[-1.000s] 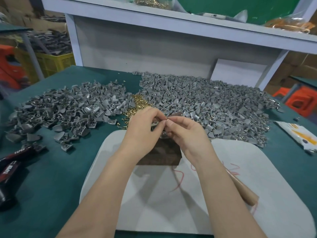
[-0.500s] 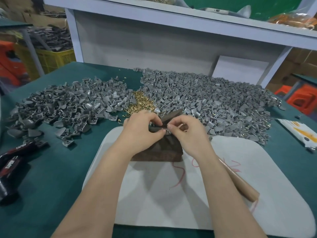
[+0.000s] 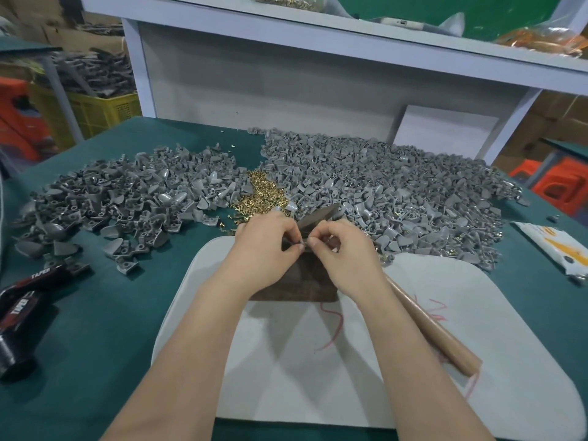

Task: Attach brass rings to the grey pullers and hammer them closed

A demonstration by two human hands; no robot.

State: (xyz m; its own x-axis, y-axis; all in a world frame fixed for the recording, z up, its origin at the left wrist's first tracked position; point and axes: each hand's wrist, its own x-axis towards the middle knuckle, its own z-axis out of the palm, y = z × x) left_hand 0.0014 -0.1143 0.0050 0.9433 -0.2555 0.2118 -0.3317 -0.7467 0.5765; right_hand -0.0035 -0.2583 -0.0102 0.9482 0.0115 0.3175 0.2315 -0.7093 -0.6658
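Note:
My left hand [image 3: 265, 249] and my right hand [image 3: 343, 254] meet fingertip to fingertip over a dark wooden block [image 3: 292, 286]. Between them they pinch a small grey puller [image 3: 304, 245]; any brass ring on it is too small to make out. A heap of loose brass rings [image 3: 259, 195] lies just beyond my hands, between two big heaps of grey pullers, the left heap [image 3: 121, 205] and the right heap [image 3: 391, 192]. The hammer's wooden handle [image 3: 436, 335] runs out from under my right wrist across the white pad [image 3: 493, 345]; its dark head [image 3: 318, 214] pokes up behind my fingers.
The green table [image 3: 105, 329] carries a black and red tool [image 3: 25, 300] at the left edge and a white packet [image 3: 553, 246] at the right. A white shelf unit [image 3: 286, 74] closes the back. Red thread [image 3: 332, 329] lies on the pad.
Both hands have come down from just above the block to rest low over it, still pinching together. The view has tilted slightly downward.

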